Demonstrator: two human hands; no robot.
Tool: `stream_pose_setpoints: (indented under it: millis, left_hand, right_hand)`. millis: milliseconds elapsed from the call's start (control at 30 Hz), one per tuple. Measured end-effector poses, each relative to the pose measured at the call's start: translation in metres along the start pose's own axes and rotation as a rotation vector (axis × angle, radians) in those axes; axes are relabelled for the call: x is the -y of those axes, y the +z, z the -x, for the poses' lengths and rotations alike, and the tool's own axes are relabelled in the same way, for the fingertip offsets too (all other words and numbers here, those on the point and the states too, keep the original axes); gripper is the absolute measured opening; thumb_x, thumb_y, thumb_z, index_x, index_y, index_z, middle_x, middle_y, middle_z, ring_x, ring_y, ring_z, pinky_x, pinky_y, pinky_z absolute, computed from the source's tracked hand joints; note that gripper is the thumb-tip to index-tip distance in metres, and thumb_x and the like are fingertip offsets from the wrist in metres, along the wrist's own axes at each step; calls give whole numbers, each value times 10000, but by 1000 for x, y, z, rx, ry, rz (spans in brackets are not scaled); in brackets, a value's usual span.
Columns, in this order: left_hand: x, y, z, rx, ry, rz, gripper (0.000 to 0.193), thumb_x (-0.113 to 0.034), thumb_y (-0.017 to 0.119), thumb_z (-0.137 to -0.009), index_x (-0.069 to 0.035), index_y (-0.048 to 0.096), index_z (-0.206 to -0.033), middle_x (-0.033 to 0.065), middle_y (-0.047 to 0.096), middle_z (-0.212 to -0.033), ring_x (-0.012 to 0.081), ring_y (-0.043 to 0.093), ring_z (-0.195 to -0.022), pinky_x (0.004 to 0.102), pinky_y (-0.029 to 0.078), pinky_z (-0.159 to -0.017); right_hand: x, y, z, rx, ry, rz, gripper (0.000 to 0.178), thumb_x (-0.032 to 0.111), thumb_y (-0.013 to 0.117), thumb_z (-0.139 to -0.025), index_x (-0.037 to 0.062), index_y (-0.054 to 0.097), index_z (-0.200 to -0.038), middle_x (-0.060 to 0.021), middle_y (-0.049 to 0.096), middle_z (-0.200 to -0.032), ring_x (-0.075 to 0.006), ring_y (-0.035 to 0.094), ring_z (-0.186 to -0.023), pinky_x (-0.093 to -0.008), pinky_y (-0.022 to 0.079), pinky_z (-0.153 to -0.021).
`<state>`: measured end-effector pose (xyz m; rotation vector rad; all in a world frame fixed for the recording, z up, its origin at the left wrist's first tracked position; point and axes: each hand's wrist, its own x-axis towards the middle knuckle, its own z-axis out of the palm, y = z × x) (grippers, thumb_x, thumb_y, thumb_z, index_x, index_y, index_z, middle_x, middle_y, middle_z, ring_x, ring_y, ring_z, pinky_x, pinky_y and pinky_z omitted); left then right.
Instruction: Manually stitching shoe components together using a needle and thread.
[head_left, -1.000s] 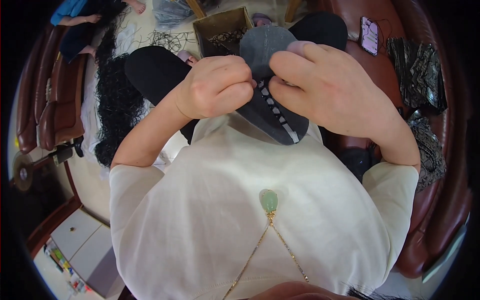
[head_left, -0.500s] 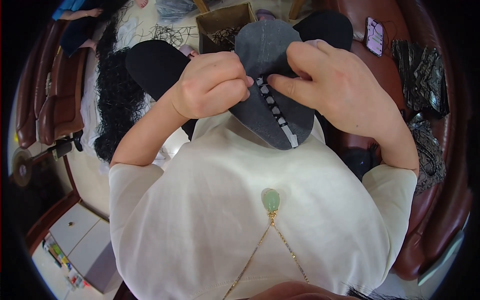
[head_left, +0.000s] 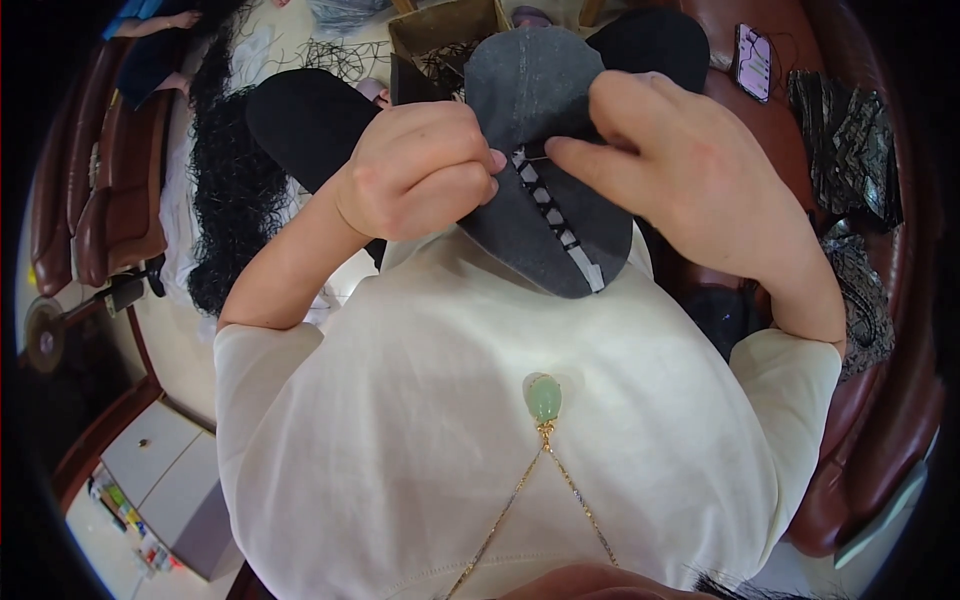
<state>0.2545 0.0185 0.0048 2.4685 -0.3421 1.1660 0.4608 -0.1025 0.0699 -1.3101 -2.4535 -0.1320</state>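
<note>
A dark grey sole-shaped piece [head_left: 535,85] lies across my lap, its rounded near end against my white shirt. A white strip [head_left: 555,215] runs down its near half, crossed by several narrow black bands. My left hand [head_left: 420,165] is closed at the sole's left edge, thumb tip beside the strip's upper end; its curled fingers hide what they grip. My right hand [head_left: 690,165] lies over the right edge, fingers bent, thumb pointing at the strip's upper end. A fine dark line shows between that thumb and the strip. What the right fingers hold is hidden.
Beyond my knees stands an open cardboard box [head_left: 450,35] with black strands in it. A heap of black strips [head_left: 235,200] lies to the left. On the brown sofa [head_left: 780,40] at right are a phone [head_left: 752,63] and shiny dark material [head_left: 845,150]. Another person's arm [head_left: 155,25] shows far left.
My right hand has drawn slightly to the right, so its thumb stands farther from the white strip. My left hand stays at the sole's left edge.
</note>
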Motion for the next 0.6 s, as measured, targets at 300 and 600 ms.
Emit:
stream_pose_setpoints:
  millis: [300,600]
  left_hand:
    - [0,0,-1,-11,53,4,115,27,657,-642,-18,552,-648,82,600,-776,193,471,-555,275,414,-486]
    - [-6,-5,-5,-8,40,10,116,29,653,-646,-18,547,-640,85,603,-776,193,472,-554,272,408,-479]
  right_hand:
    - [-7,0,3,-88,6,-299,163,62,641,-752,65,708,-900,-24,395,-747,-160,377,-594,-273,326,-504]
    - [-4,8,7,-81,15,-312,169,49,649,-748,54,708,-907,-27,406,-755,-167,394,-604,-275,333,-507]
